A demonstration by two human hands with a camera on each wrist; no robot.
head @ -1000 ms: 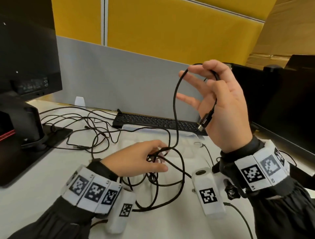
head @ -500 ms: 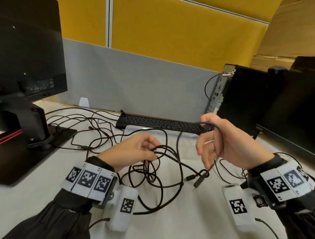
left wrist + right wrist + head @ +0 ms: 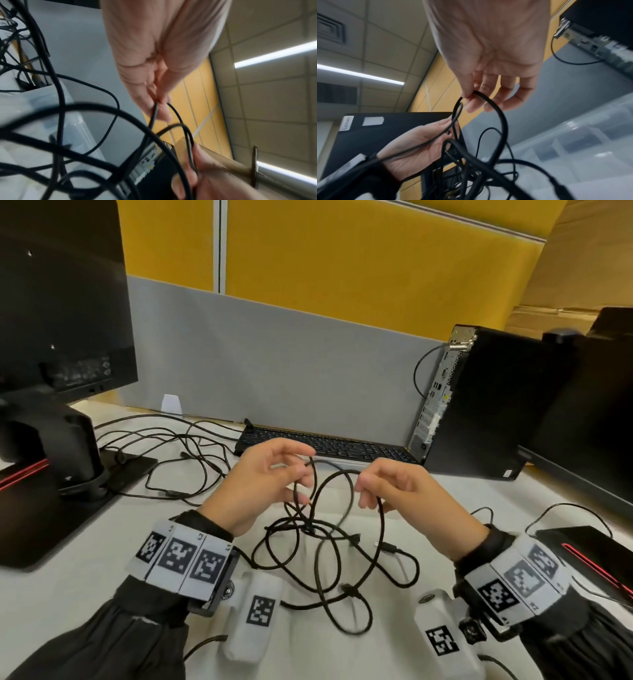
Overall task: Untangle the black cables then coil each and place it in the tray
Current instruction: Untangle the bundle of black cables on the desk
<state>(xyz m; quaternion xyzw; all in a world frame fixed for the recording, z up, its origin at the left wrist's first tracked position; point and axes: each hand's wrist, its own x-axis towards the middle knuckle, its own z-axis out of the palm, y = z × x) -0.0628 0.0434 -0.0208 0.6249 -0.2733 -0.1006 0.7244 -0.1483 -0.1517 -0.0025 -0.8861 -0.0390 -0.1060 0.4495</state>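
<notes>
— Where are the cables (image 3: 329,546)?

— I see them knotted in loose loops, partly lifted over the clear tray (image 3: 342,465), just in front of the keyboard (image 3: 329,445). My left hand (image 3: 260,487) pinches a thin strand; my right hand (image 3: 404,491) pinches the top of a loop.

— Do the wrist views add anything?

— The right one shows thumb and forefinger closed on that loop, other fingers loose. The left is blurred; probably thumb and fingertips.
</notes>
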